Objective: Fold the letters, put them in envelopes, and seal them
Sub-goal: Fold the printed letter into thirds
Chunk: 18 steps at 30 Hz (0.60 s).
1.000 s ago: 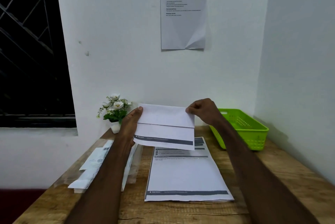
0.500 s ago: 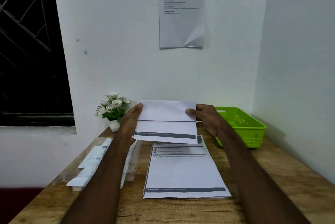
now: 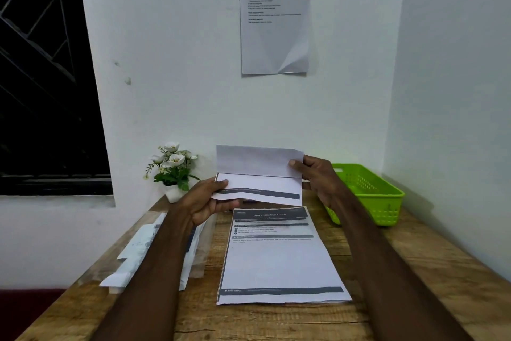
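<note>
You hold a partly folded white printed letter (image 3: pixel 258 177) in the air above the far end of the wooden tabletop (image 3: pixel 276 321), one hand on each short edge. Your left hand (image 3: pixel 203 199) takes the letter's lower left corner in a curled grip, thumb lying on the front of the paper and fingers tucked beneath it. Your right hand (image 3: pixel 318 177) pinches the letter's upper right edge, thumb on the front, fingers behind the sheet. The letter's top panel stands upright and blank, creased along a straight fold; the lower panel slopes toward you and carries a dark grey band near its bottom edge.

Directly below the letter, a flat stack of white printed sheets (image 3: pixel 280 257) lies on the tabletop, its top page headed by a dark bar, with another grey band across its near edge. Left of the letter and lower down, partly hidden by your left forearm, a pile of white envelopes and clear plastic sleeves (image 3: pixel 132 257) rests near the tabletop's edge. Beyond the letter's left corner stands a small white pot of artificial white flowers (image 3: pixel 172 169). Just right of the letter sits a bright green perforated plastic basket (image 3: pixel 370 197) against the side wall. High above the letter, a creased printed notice (image 3: pixel 275 21) hangs on the white back wall.
</note>
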### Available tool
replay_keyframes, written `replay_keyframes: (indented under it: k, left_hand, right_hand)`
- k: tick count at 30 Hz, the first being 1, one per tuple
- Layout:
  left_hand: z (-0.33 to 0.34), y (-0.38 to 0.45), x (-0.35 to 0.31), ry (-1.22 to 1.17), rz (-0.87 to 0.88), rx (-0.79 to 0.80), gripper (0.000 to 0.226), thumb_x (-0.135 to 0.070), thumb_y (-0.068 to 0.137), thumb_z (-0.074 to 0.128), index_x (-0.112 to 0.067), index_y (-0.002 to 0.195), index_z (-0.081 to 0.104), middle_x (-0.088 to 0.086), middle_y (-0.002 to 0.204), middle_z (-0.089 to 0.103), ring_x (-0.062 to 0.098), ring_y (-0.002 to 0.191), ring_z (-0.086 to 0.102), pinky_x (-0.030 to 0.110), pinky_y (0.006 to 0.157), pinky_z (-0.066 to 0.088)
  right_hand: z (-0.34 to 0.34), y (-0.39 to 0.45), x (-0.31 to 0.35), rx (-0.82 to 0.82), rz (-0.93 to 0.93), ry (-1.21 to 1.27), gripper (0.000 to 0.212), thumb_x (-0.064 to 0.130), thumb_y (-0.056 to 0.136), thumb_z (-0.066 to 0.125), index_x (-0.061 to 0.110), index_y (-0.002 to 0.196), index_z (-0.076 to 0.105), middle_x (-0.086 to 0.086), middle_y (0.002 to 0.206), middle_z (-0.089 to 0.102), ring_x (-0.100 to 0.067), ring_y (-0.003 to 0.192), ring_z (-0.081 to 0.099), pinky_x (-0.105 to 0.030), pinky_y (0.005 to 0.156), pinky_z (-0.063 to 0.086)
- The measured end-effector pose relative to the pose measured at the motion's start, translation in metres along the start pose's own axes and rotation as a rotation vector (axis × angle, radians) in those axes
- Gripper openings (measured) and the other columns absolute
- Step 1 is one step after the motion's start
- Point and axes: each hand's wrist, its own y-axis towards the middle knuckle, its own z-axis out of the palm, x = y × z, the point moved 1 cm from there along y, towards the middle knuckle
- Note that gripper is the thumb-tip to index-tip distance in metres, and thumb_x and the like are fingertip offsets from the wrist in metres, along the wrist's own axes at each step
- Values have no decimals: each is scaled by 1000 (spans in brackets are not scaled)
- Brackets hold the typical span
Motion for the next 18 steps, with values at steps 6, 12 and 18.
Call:
replay_keyframes:
  k: [6, 12, 18]
  left_hand:
    - [-3, 1, -2, -155, -8, 5, 24, -12, 107, 45, 3, 119, 59, 25, 109, 74, 40, 89, 76, 44, 64, 65]
    - [-5, 0, -2, -169, 34, 42, 32, -11, 108, 37, 1, 123, 63, 23, 123, 70, 36, 99, 74, 47, 80, 62]
    - [-4, -3, -4, -204, 46, 32, 36, -18, 108, 34, 0, 121, 62, 19, 109, 75, 34, 92, 76, 45, 68, 65]
  right_hand:
    - [-7, -4, 1, 175, -244, -294, 32, -2, 96, 64, 3, 127, 69, -6, 136, 65, -10, 129, 58, -31, 107, 49]
    - [-13, -5, -13, 53, -501, -774, 64, -13, 82, 58, 37, 119, 74, 16, 147, 55, -3, 137, 50, -33, 114, 42]
    - [-2, -21, -16, -75, -827, -1277, 52, 10, 89, 50, 42, 124, 71, 16, 151, 51, -16, 136, 53, -29, 86, 56]
